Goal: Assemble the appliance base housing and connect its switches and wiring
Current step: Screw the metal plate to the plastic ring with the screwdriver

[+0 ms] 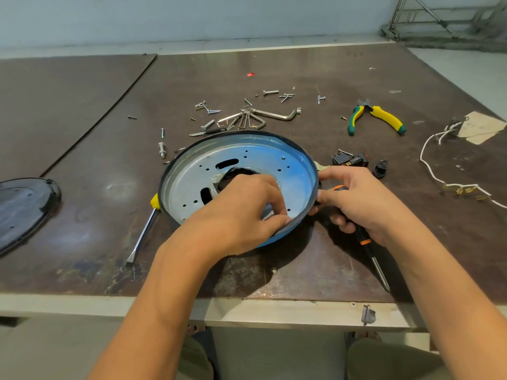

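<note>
A round metal base housing (247, 157), silver-blue inside with a black rim, lies tilted on the table. My left hand (247, 209) reaches inside it and pinches its near wall. My right hand (356, 198) grips a black and orange screwdriver (369, 248) and touches the housing's right rim with its fingers. Black rocker switches (348, 159) sit just right of the housing. A white wire bundle (450, 185) with brass terminals lies at the far right.
Loose screws and bolts (208, 111), hex keys (255, 117) and yellow-green pliers (375, 117) lie behind the housing. A yellow-handled flat screwdriver (142, 234) pokes out under its left side. A black cover plate (22, 209) sits at the left edge. The table's front edge (247, 311) is near.
</note>
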The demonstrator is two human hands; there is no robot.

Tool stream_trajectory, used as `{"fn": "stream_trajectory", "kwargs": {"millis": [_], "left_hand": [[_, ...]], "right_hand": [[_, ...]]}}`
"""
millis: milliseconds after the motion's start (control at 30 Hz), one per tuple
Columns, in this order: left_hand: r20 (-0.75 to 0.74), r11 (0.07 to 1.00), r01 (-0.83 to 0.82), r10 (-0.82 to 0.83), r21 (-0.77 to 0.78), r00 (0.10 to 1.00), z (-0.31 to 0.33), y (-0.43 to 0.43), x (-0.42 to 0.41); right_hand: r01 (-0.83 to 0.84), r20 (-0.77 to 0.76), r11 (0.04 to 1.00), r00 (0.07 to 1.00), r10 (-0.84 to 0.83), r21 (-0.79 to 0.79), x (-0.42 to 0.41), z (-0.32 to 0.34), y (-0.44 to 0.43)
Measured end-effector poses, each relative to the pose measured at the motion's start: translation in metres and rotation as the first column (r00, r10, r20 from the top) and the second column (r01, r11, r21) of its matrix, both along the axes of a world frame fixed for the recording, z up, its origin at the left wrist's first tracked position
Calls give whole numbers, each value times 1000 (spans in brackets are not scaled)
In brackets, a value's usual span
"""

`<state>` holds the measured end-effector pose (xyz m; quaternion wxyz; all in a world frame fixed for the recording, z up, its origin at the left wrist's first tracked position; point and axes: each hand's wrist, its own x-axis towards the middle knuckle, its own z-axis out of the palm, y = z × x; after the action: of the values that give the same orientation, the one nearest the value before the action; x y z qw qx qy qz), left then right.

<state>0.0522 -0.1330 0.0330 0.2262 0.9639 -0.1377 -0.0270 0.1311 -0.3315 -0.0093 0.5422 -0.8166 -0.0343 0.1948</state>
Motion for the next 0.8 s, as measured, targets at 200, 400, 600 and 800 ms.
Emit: {"fn": "stream_trajectory", "kwargs": {"millis": [200, 400, 600, 800], "left_hand": [[28, 997, -57, 56, 42, 998, -5, -5, 5], [18, 997, -51, 50, 55, 999, -11, -6, 10], [9, 996, 1, -2, 91, 1000, -11, -3, 10], [44, 998, -5, 2, 67, 999, -10, -2, 10]], "right_hand": [[1, 3, 1000, 1000, -1, -7, -1, 1, 1], [-5, 5, 1000, 1000, 5, -10, -2, 3, 1], [-18, 0, 1000, 1000, 18, 6, -2, 3, 0], [-23, 10, 1000, 1000, 23, 16, -2, 2, 0]]}}
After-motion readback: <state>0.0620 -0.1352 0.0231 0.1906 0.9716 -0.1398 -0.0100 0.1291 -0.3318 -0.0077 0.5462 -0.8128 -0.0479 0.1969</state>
